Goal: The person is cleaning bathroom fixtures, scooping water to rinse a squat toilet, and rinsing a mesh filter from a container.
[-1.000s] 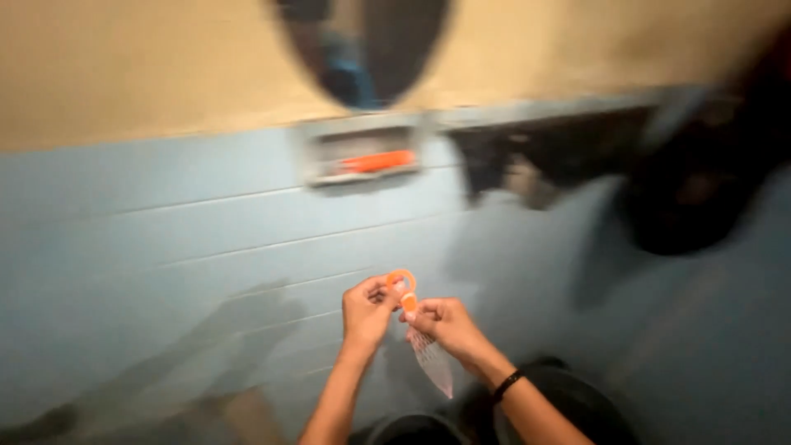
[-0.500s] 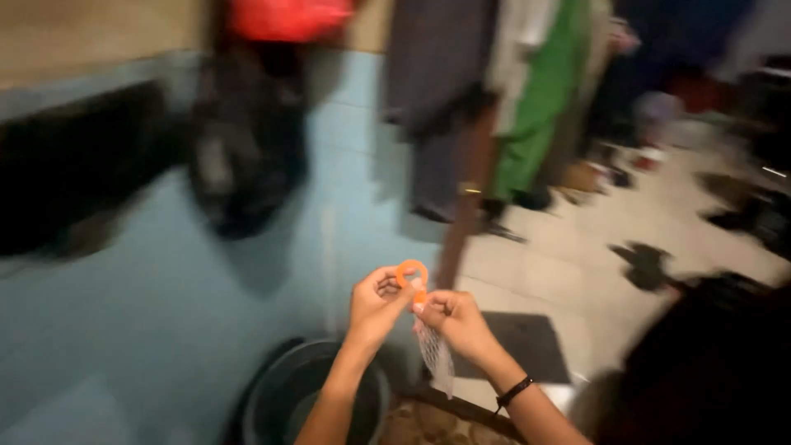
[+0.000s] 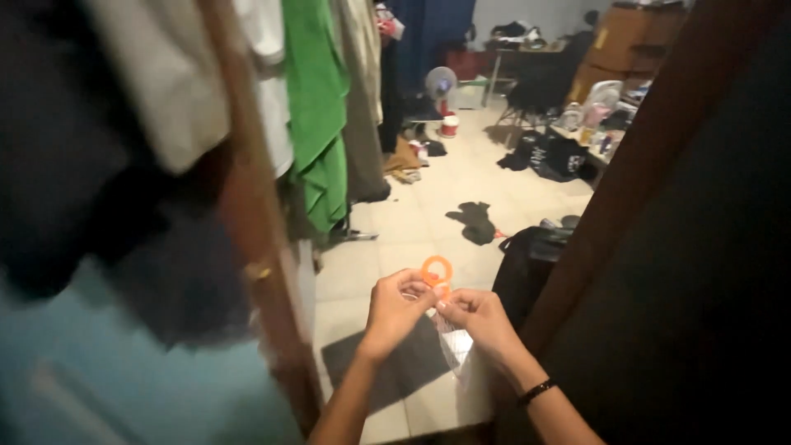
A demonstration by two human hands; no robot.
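1. The left hand [image 3: 395, 309] and the right hand [image 3: 479, 317] meet near the bottom middle of the view, over the tiled floor [image 3: 428, 206].
2. Both hands pinch a small orange ring [image 3: 437, 270] with a short orange stem; the fingers are curled closed on it from both sides.
3. A white net bag [image 3: 456, 346] hangs down from the stem, under the right hand.
4. The right wrist carries a black band [image 3: 535, 391].
5. On the left, a green cloth [image 3: 317, 107] and other clothes hang beside a brown wooden post [image 3: 255, 239].
6. Far away, a small fan [image 3: 440, 82] stands on the floor, and dark clothes [image 3: 476, 222] lie scattered.
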